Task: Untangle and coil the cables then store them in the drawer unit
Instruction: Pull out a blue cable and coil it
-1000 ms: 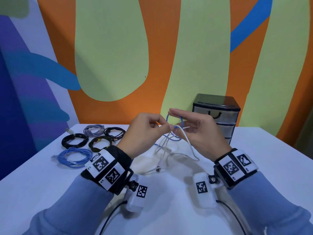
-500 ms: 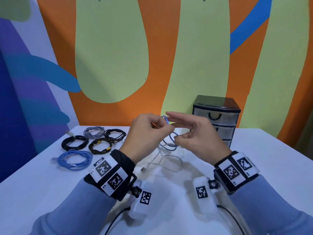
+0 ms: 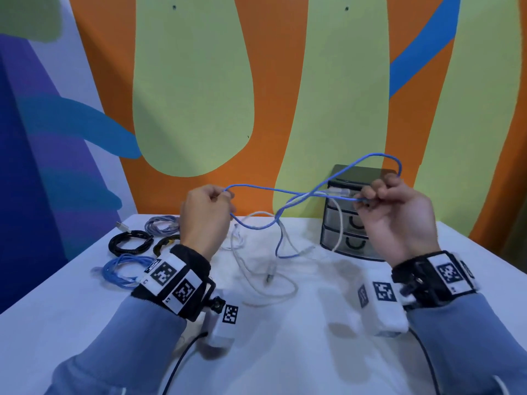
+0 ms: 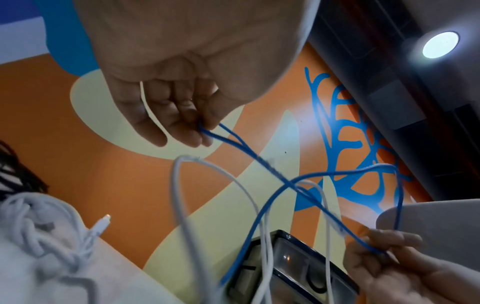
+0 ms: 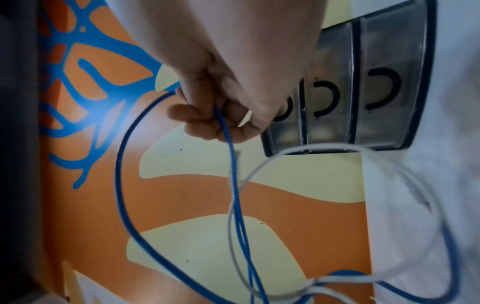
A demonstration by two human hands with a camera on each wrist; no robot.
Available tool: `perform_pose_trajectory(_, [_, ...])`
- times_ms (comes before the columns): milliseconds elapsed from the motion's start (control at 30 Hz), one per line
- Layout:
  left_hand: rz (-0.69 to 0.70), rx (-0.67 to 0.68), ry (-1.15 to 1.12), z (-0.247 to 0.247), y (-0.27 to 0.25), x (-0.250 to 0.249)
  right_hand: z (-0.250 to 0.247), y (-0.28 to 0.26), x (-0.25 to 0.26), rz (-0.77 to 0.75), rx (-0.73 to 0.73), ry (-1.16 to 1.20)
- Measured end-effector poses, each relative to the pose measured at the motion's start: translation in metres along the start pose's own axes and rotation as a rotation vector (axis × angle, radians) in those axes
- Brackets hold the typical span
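1. Above the middle of the table (image 3: 285,352), the left hand (image 3: 204,220) and right hand (image 3: 399,220), close together half a second earlier, had drawn well apart, stretching the blue cable (image 3: 256,187) between them.
2. Left fingers pinched a bend of it; right fingers curled round its other strands.
3. Judging by the crossing, it was not yet free of the white cable (image 3: 251,269), which trailed limp on the table.
4. Both cables looked thin, smooth and flexible.
5. Far right stood the drawer unit (image 3: 350,240), translucent, its drawers shut; far left lay the coiled cables (image 3: 128,243).
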State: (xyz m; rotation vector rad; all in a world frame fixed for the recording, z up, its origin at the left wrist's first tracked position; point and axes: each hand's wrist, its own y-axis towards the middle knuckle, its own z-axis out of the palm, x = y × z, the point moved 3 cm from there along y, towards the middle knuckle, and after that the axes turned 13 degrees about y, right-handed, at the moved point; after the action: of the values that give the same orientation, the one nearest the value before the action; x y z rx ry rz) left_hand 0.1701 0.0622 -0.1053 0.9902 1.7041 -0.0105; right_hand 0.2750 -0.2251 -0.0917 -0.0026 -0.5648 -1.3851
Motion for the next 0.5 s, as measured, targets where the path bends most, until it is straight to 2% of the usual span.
perform_pose_trajectory(100, [-0.104,0.069,-0.238,0.007,-0.002,-0.001,0.0,-0.003,0.005,0.021,0.022,0.147])
perform_pose_trajectory(233, [-0.186,0.097,-0.442,0.008,-0.005,-0.005,0.0,0.0,0.01,-0.037,-0.073,0.148])
perform_pose_trajectory(367, [-0.242,0.065,-0.524,0.003,-0.001,0.001,-0.013,0.005,0.019,-0.061,-0.184,0.181])
perform_pose_trajectory(500, [-0.25,0.02,-0.492,0.0,0.002,0.008,-0.033,0.01,0.025,-0.097,-0.331,0.175])
